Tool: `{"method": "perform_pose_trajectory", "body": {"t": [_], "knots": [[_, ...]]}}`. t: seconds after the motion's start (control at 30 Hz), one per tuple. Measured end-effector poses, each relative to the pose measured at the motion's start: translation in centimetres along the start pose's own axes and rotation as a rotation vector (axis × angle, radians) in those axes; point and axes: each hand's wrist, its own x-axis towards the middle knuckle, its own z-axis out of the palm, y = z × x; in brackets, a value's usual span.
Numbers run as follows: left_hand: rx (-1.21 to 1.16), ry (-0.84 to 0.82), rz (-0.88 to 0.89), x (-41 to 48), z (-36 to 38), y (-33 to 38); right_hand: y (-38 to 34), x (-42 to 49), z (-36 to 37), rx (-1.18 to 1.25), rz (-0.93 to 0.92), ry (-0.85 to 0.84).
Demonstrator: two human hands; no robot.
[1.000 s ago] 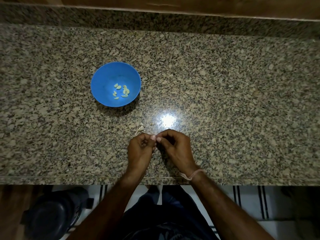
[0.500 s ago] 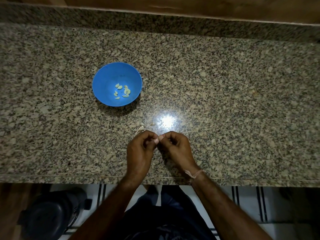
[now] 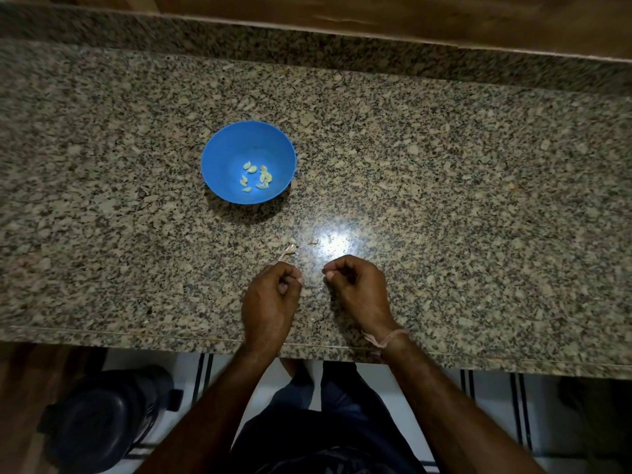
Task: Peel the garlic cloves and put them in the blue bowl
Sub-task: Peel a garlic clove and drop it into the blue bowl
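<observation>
1. Change: half a second ago the left hand and right hand met fingertip to fingertip over one small item. They now stand apart, with bare worktop showing between them.
2. Meaning (a judgement): the parting reads as the end of a pull, with skin likely torn free of the clove. If so, the next step is dropping that clove in the bowl.
3. Hand state: both hands are clenched loosely, thumb tip pressed to forefinger as in a pinch. What either pinch contains is too small to make out, so which hand has the clove and which the skin cannot be told.
4. Target: the blue bowl stands left of the worktop's middle, well apart from both hands and on their far side. It is nearer the left hand. Several peeled cloves lie in its bottom.
5. Debris: a skin scrap lies just beyond the left hand, between it and the bowl.
6. Both hands sit close to the worktop's near edge, about midway along it.
</observation>
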Motion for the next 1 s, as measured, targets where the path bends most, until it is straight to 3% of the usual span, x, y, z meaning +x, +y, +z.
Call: {"method": "perform_pose_trajectory", "body": {"t": [0.33,0.73,0.83,1.0], "knots": [[0.057,-0.057,0.16,1.3,2.5,2.8,0.6,-0.5,-3.0,0.084,0.015,0.166],[0.401,-0.095,0.324,2.3,3.3,3.5,0.8,-0.7,-3.8,0.028,-0.002,0.191],[0.341,-0.023,0.269,1.7,2.5,3.7,0.6,-0.5,-3.7,0.001,-0.023,0.172],[0.189,0.214,0.0,1.9,-1.7,-0.4,-0.2,-0.8,-3.1,-0.124,-0.12,0.067]]}}
